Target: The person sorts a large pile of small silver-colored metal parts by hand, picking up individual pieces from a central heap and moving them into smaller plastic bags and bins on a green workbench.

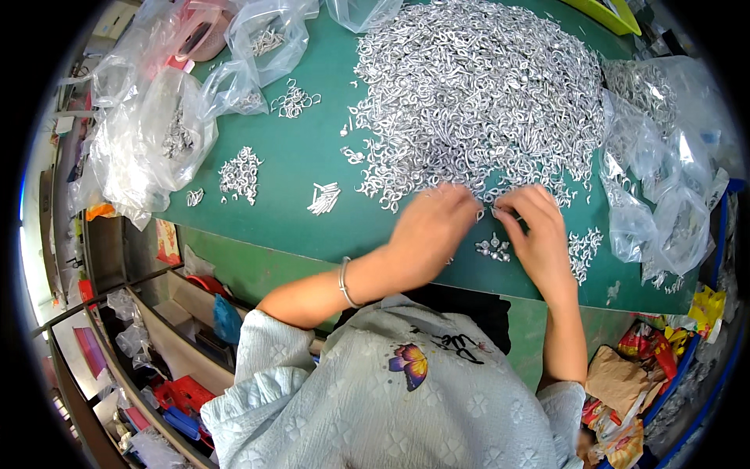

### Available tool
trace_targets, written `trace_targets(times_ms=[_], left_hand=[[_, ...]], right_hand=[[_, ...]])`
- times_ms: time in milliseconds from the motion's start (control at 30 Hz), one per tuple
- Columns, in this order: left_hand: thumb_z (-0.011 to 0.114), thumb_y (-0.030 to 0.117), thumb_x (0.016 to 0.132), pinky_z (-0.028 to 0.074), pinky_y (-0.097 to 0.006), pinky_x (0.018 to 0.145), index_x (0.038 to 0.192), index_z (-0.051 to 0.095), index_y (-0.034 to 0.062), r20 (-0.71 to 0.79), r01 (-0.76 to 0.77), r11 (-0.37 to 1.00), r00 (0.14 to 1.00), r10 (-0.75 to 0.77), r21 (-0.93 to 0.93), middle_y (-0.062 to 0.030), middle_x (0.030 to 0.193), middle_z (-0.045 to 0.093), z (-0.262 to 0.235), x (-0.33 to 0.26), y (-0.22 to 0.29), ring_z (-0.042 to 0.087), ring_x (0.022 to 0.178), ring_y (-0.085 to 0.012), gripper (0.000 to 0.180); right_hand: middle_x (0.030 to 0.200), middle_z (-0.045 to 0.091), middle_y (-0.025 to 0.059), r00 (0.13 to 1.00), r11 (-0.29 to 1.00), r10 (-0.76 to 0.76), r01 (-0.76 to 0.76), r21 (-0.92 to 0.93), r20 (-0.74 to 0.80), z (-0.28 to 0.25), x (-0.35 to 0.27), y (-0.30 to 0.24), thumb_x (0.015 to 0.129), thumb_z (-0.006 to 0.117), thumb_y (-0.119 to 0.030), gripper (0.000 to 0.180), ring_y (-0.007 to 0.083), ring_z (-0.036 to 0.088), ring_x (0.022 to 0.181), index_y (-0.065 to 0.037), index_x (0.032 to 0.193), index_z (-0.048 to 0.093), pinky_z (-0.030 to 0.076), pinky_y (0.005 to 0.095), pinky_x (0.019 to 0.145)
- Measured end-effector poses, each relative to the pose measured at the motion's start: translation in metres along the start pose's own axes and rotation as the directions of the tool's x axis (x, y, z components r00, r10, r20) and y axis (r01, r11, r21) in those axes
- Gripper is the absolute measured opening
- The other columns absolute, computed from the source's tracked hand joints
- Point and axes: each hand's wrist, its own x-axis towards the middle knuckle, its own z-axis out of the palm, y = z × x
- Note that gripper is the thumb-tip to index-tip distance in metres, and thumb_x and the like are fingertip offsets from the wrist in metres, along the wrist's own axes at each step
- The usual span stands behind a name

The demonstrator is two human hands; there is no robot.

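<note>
A large heap of small silver metal pieces [476, 86], many of them curved like hooks, spreads over the green table [273, 223]. My left hand [437, 227] is at the heap's near edge, fingers bent down and slightly blurred. A small silver piece [480, 214] shows by its fingertips. Just to the right, my right hand [537, 230] has thumb and forefinger drawn together; what is between them is too small to name. Below the fingertips lies a small cluster of round-headed silver pieces [494, 248]. Beside my right wrist is a little pile of curved pieces [583, 254].
Sorted piles lie to the left: straight pins [323, 198], small curved pieces [241, 173] and larger rings [294, 100]. Clear plastic bags [133, 148] crowd the far left, with more bags [664, 180] on the right. A yellow-green tray [613, 16] stands at the back right.
</note>
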Motion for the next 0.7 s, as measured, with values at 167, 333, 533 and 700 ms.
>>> trace_targets(times_ms=[167,333,533,700], left_hand=[[0.07,0.007,0.078,0.036,-0.039,0.08,0.101,0.065,0.0083,0.003,0.041,0.96,0.999,-0.043,0.278,-0.0062,0.105,0.057,-0.004,0.015,-0.029,0.052,0.097,-0.0253,0.023],[0.07,0.005,0.078,0.036,-0.038,0.077,0.094,0.066,0.0067,-0.127,0.129,0.973,0.986,-0.106,0.189,-0.005,0.098,0.058,-0.014,0.017,-0.04,0.054,0.092,-0.0243,0.017],[0.068,0.002,0.078,0.037,-0.037,0.075,0.094,0.065,0.0058,-0.142,0.15,0.982,0.981,-0.133,0.117,-0.0055,0.091,0.061,-0.017,0.015,-0.039,0.057,0.088,-0.0245,0.017],[0.067,0.001,0.079,0.037,-0.037,0.074,0.094,0.065,0.0052,-0.153,0.117,0.986,0.983,-0.098,0.12,-0.0056,0.09,0.062,-0.018,0.01,-0.046,0.057,0.087,-0.0245,0.016]], right_hand=[[0.091,0.055,0.0055,0.997,0.974,-0.074,0.065,-0.219,-0.032,0.036,0.02,-0.008,0.072,0.073,-0.008,0.021,0.0244,0.052,0.09,-0.003,0.09,0.063,0.039,0.0364,0.076],[0.087,0.053,0.0054,0.988,0.95,-0.157,0.15,-0.273,-0.001,0.035,0.024,-0.006,0.073,0.071,-0.007,0.016,0.0236,0.05,0.086,-0.005,0.086,0.062,0.038,0.036,0.075],[0.085,0.056,0.0063,0.982,0.959,-0.188,0.188,-0.213,0.019,0.022,0.027,-0.002,0.076,0.068,-0.005,0.011,0.0222,0.053,0.084,-0.004,0.085,0.062,0.04,0.0351,0.074],[0.069,0.059,0.0086,0.982,0.958,0.186,-0.186,0.219,0.025,0.002,0.011,0.0,0.077,0.066,0.004,0.009,0.017,0.057,0.062,0.002,0.084,0.061,0.045,0.0274,0.059]])
